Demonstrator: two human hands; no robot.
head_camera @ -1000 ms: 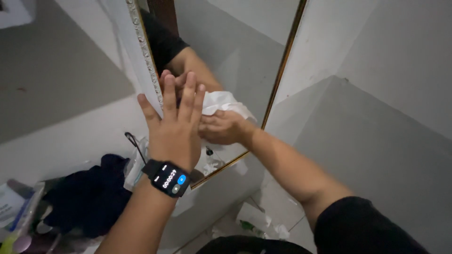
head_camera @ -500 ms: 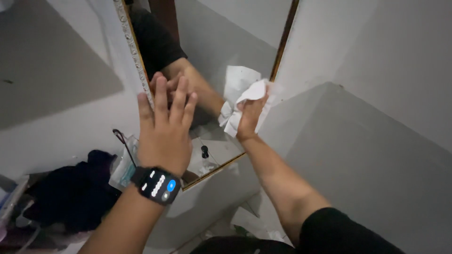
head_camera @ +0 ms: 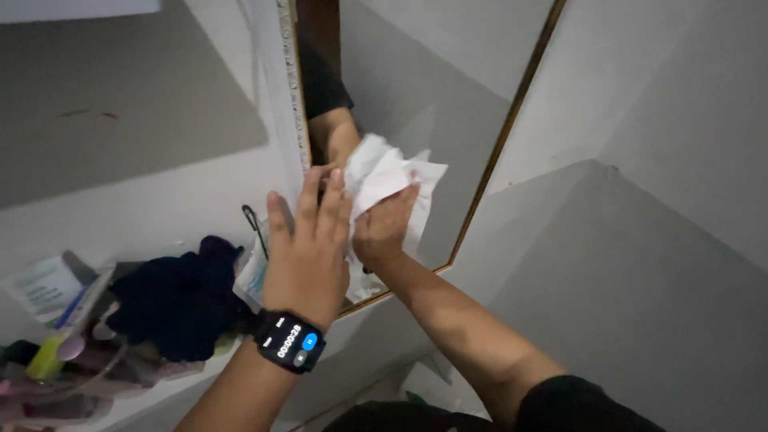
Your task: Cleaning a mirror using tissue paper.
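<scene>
A tall mirror [head_camera: 448,120] in a thin gold frame leans against the wall. My left hand [head_camera: 308,248], with a black smartwatch [head_camera: 290,342] on the wrist, lies flat and spread against the mirror's left edge. My right hand [head_camera: 382,228] presses a crumpled white paper towel [head_camera: 384,176] onto the glass, right beside my left fingers. The glass reflects my arm and dark sleeve.
A dark blue cloth [head_camera: 180,300] lies on a cluttered shelf [head_camera: 128,392] at the left, among bottles and a clear bag. A white package [head_camera: 40,284] stands farther left. Crumpled paper [head_camera: 428,376] lies on the floor below the mirror. Grey and white walls surround it.
My right hand has swept the paper towel from the mirror's right edge back to the left, close to my left hand. The camera view has shifted, so the mirror sits further right in frame.
</scene>
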